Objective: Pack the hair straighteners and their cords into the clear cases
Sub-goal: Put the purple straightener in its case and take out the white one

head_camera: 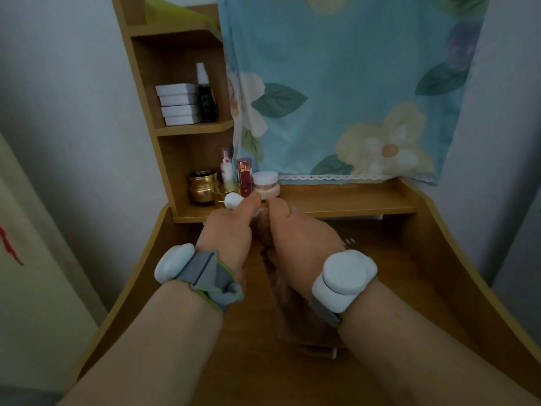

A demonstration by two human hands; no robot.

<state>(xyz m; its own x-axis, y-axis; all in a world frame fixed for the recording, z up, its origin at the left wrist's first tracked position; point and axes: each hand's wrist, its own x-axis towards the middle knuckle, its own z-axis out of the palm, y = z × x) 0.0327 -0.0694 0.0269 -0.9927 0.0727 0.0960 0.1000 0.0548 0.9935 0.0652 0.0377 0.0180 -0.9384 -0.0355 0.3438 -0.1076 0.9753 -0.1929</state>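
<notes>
Head view: my left hand [227,230] curls around a white straightener [233,200], my right hand [295,235] grips the clear case [295,315] beside it, over the wooden surface [409,273].

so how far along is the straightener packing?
Nothing visibly finished. In hand: the left hand grips a white rounded end, probably a straightener; the right hand holds a clear case that runs down over the desk. Whether anything is seated inside is hidden. No cord or second case visible, so the rest is open.
</notes>
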